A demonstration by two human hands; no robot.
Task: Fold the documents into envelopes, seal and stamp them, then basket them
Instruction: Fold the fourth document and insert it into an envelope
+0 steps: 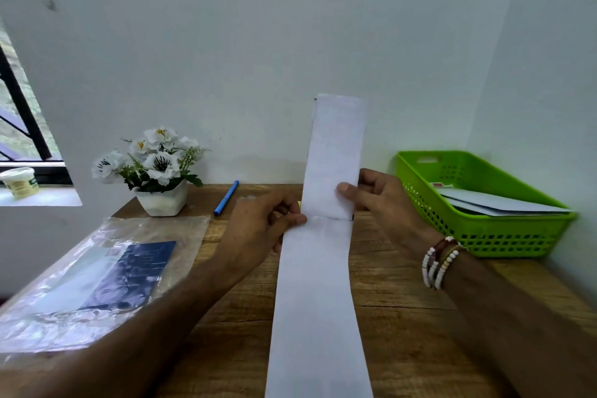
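Note:
A long white envelope [318, 300] runs from the bottom edge up to the middle of the desk, held above the wood. A folded white document [336, 152] sticks up out of its top end, partly inside. My left hand [261, 223] pinches the envelope's mouth on the left side. My right hand [378, 194] grips the document's lower right part, thumb on its front. At the right stands a green basket [416, 191] holding white envelopes [494, 203], one with a stamp at its corner.
A plastic sleeve with a dark blue packet [129, 271] lies at the left. A white pot of flowers [161, 200] and a blue pen [226, 198] sit at the back by the wall. A small tub [21, 182] rests on the window sill.

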